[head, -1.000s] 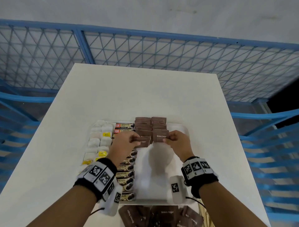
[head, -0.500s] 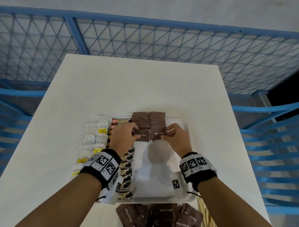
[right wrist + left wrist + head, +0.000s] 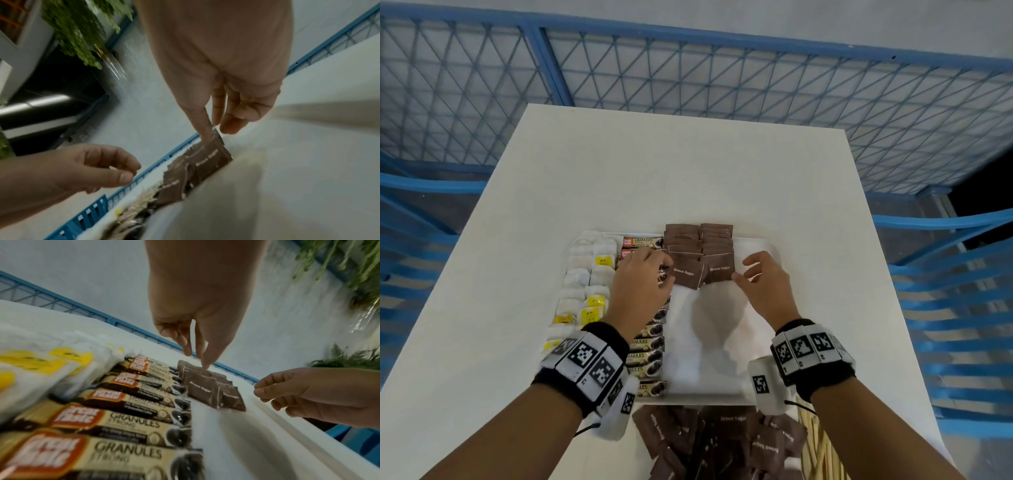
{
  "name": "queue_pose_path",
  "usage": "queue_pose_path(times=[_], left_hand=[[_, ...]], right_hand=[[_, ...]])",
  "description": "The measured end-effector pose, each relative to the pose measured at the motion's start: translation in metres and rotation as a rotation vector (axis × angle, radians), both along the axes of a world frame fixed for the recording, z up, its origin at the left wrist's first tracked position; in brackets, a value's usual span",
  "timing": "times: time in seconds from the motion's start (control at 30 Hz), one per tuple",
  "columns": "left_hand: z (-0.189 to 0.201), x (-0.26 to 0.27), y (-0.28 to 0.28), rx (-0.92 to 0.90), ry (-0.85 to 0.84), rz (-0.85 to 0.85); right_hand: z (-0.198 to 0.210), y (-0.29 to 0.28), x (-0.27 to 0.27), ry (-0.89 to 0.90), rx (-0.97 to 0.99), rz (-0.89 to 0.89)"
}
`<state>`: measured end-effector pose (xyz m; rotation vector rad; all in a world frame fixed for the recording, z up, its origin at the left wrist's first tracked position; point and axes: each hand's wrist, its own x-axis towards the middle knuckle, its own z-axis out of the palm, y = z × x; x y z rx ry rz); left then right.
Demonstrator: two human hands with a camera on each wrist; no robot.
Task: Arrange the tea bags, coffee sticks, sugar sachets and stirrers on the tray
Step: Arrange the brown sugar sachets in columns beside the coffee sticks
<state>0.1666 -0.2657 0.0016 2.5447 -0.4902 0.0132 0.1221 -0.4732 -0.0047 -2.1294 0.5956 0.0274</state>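
A white tray [image 3: 722, 342] holds tea bags [image 3: 585, 281] on the left, a column of coffee sticks [image 3: 643, 356], then two overlapping rows of brown sugar sachets [image 3: 698, 243]. The two nearest sachets [image 3: 685, 272] [image 3: 719, 269] lie flat at the front of the rows. My left hand [image 3: 654, 270] hovers at the left sachet's edge with loosely bent fingers, one fingertip [image 3: 205, 368] touching the row. My right hand [image 3: 748, 270] is spread, one fingertip [image 3: 207, 138] on the right sachet's edge [image 3: 209, 157]. Neither hand holds anything.
Loose brown sugar sachets [image 3: 722, 435] lie piled on the table in front of the tray, with wooden stirrers [image 3: 822, 445] to their right. The tray's right half is bare. A blue mesh fence [image 3: 722, 78] rings the table.
Both hands brought a sachet each down onto the front of the rows and let go. The right hand's fingers have spread and drawn slightly right.
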Motion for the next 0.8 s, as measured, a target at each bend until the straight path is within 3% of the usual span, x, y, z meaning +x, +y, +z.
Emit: queue_pose_path(times=[0.07,0.2,0.37,0.6,0.8], left_hand=[[0.008,-0.019,0.007,-0.062,0.054,-0.063],[0.019,-0.070,0.023,-0.051,0.331,-0.238],[0.006,-0.128,0.047,0.124,0.533,-0.415],[0.002,-0.158,0.055,0.378,0.429,-0.505],[-0.006,-0.169,0.059,0.332,0.357,-0.475]], right_hand=[[0.010,0.000,-0.016,-0.022,-0.003,0.033],[0.027,0.001,-0.061,0.034,-0.052,0.164],[0.033,-0.003,-0.130,0.192,-0.126,0.357],[0.023,-0.001,-0.195,0.307,-0.305,0.652],[0.010,0.014,-0.208,0.178,-0.466,0.714]])
